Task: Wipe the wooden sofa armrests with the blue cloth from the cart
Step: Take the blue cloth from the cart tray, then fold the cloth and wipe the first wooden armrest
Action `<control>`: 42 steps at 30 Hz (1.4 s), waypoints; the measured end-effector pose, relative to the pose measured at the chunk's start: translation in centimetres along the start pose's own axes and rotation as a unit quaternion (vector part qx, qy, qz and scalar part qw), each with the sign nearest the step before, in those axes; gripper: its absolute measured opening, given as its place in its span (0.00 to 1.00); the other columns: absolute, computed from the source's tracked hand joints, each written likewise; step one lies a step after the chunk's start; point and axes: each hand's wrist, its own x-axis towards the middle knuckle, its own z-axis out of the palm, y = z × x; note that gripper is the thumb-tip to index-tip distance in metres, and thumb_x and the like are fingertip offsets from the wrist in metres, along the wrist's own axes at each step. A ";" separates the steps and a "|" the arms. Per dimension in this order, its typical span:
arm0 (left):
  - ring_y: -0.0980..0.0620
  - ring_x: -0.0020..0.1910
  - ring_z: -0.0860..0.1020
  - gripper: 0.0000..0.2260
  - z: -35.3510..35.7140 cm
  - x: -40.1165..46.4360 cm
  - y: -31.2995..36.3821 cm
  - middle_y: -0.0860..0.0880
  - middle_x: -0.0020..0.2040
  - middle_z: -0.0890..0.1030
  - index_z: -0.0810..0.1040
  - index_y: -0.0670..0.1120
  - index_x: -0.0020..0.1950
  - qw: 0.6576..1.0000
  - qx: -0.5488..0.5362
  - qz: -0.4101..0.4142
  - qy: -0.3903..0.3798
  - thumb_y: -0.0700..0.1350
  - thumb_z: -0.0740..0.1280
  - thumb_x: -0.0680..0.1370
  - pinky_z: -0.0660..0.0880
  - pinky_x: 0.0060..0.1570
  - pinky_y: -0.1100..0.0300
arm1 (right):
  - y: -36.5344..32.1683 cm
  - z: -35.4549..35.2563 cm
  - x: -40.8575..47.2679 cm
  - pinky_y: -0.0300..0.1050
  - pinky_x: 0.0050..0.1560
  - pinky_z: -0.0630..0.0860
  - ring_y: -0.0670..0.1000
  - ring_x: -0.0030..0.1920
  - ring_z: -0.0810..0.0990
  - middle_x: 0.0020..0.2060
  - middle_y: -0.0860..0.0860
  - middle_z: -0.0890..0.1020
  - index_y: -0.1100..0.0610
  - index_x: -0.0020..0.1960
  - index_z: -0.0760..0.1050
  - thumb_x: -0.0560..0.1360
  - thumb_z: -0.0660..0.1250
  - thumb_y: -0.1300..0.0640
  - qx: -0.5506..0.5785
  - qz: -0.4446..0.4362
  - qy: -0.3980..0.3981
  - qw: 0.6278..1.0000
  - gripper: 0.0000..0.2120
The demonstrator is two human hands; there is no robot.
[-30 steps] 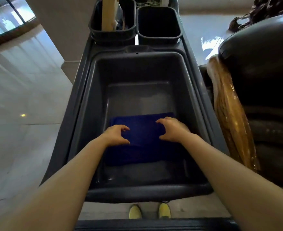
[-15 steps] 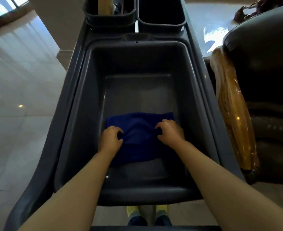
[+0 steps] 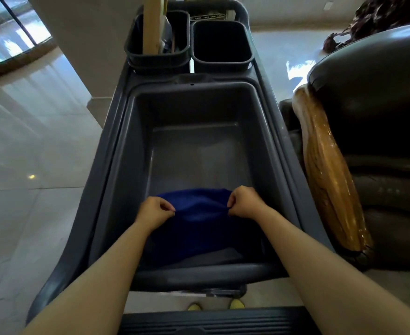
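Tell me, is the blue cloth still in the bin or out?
In, but partly lifted: both hands pinch the cloth's top edge, the rest hanging inside the bin.

Daylight pours in from the window (image 3: 13, 39) at upper left and glares off the glossy floor (image 3: 30, 151). The bin (image 3: 131, 146) sinks into dim shadow. Straight edges bow outward near the frame borders; details look soft.

Dark grey plastic cart (image 3: 107, 180) in front of me: deep rectangular grey tub (image 3: 199, 146) on top holding a folded dark blue cloth (image 3: 196, 213) at its near end. Two small black bins (image 3: 221, 44) stand side by side at the far end.
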 end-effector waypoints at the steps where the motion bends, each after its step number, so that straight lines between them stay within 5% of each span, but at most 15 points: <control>1: 0.52 0.44 0.79 0.03 -0.6 -0.1 0.6 0.46 0.44 0.83 0.83 0.43 0.41 1.000 -0.011 0.002 0.003 0.38 0.71 0.70 0.73 0.47 0.60 | -0.4 -0.5 -0.2 0.39 0.42 0.73 0.50 0.43 0.80 0.43 0.54 0.84 0.58 0.40 0.82 0.64 0.74 0.63 0.005 -0.003 0.010 1.000 0.05; 7: 0.50 0.37 0.80 0.06 -5.5 -1.5 5.1 0.45 0.35 0.83 0.82 0.46 0.35 0.995 -0.070 0.059 0.027 0.36 0.71 0.69 0.80 0.41 0.57 | -3.3 -5.8 -2.1 0.32 0.28 0.68 0.41 0.32 0.75 0.30 0.47 0.79 0.53 0.31 0.80 0.63 0.76 0.59 0.021 -0.048 0.075 0.996 0.06; 13: 0.58 0.33 0.78 0.04 -11.4 -4.1 9.7 0.49 0.33 0.81 0.83 0.41 0.42 0.983 -0.064 0.157 0.066 0.35 0.70 0.70 0.72 0.28 0.77 | -5.7 -12.9 -5.9 0.37 0.41 0.72 0.43 0.34 0.77 0.33 0.49 0.82 0.57 0.39 0.84 0.65 0.75 0.59 0.020 -0.105 0.169 0.980 0.03; 20: 0.51 0.37 0.79 0.05 -15.1 -7.7 15.5 0.46 0.36 0.82 0.82 0.44 0.38 0.957 -0.119 0.251 0.082 0.35 0.69 0.70 0.77 0.44 0.57 | -7.0 -19.3 -11.7 0.41 0.45 0.75 0.45 0.35 0.77 0.32 0.49 0.82 0.56 0.40 0.84 0.66 0.74 0.60 0.048 -0.133 0.278 0.950 0.04; 24: 0.53 0.35 0.79 0.07 -15.1 -9.1 18.9 0.47 0.35 0.81 0.81 0.46 0.36 0.942 -0.172 0.282 0.054 0.35 0.70 0.70 0.79 0.38 0.62 | -5.9 -22.1 -14.7 0.34 0.41 0.74 0.44 0.35 0.78 0.33 0.47 0.81 0.56 0.42 0.83 0.67 0.73 0.60 0.036 -0.128 0.309 0.942 0.04; 36: 0.51 0.41 0.81 0.04 -4.4 -15.8 30.5 0.44 0.41 0.82 0.81 0.43 0.42 0.925 -0.175 0.338 0.002 0.36 0.69 0.71 0.81 0.42 0.61 | 8.2 -29.4 -23.0 0.39 0.42 0.71 0.46 0.38 0.79 0.33 0.45 0.81 0.52 0.36 0.82 0.65 0.74 0.59 0.050 -0.112 0.370 0.921 0.03; 42: 0.52 0.37 0.80 0.05 7.0 -18.2 37.0 0.44 0.37 0.80 0.80 0.40 0.40 0.932 -0.222 0.286 -0.034 0.32 0.67 0.72 0.77 0.31 0.69 | 20.4 -33.3 -25.6 0.39 0.31 0.74 0.45 0.32 0.79 0.29 0.47 0.82 0.49 0.31 0.80 0.64 0.75 0.59 0.096 -0.109 0.354 0.924 0.07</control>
